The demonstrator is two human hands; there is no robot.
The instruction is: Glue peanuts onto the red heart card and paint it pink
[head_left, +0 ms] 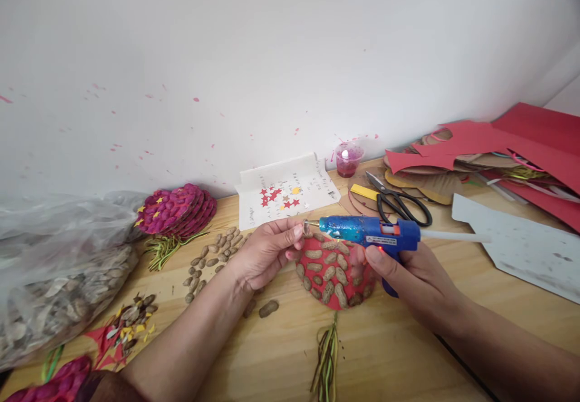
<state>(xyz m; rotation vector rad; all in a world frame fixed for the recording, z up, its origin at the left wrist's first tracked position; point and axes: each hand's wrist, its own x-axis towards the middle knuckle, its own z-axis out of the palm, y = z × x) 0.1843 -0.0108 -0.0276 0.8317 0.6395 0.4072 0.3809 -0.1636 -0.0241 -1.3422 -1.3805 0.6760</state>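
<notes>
Nearer than the left hand (274, 249) and right hand (419, 281) lies a tassel (328, 356); between them, a peanut-studded red disc (334, 283). The right grips a glue gun (348, 228); the left pinches a small piece (307, 228), hard to identify, at the nozzle (313, 223). Scissors (384, 191) lie beyond the right.

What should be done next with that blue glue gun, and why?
Perhaps squeeze a little glue onto the small piece in the left hand: the right hand holds the glue gun with its nozzle at that piece, and the red disc below shows bare gaps among its peanuts.
</notes>
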